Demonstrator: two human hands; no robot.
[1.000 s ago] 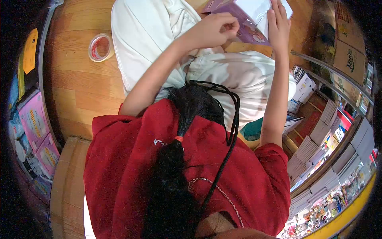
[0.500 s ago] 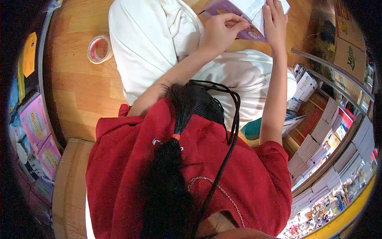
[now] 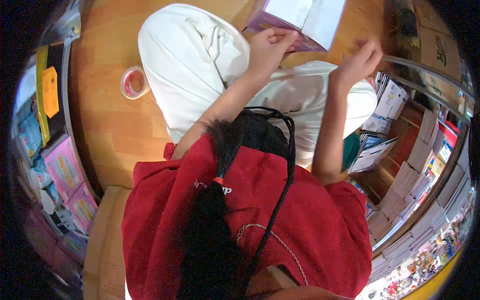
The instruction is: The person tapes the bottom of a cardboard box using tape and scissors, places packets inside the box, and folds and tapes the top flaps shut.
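Observation:
A purple box (image 3: 287, 25) with white flaps on its upper face lies on the floor at the top of the view. Thumb and fingertips of my left hand (image 3: 273, 49) are pinched together at the box's near edge; what lies between them is too small to make out. To the right of the box and apart from it, my right hand (image 3: 357, 64) is raised over the right knee. Its fingers are curled closed and somewhat blurred, and anything inside them is hidden.
A tape roll (image 3: 134, 82) lies on the wooden floor (image 3: 107, 125) left of my white trousers (image 3: 185, 65). Pink packs (image 3: 64, 162) line the left side. On the right stand a metal rail, stacked books (image 3: 405, 180) and cartons (image 3: 436, 50). A cardboard box (image 3: 106, 240) is at lower left.
My right hand has left the box's upper face, moved right and toward me, and its fingers have closed. My left hand has moved slightly down and stays pinched. The view has shifted somewhat.

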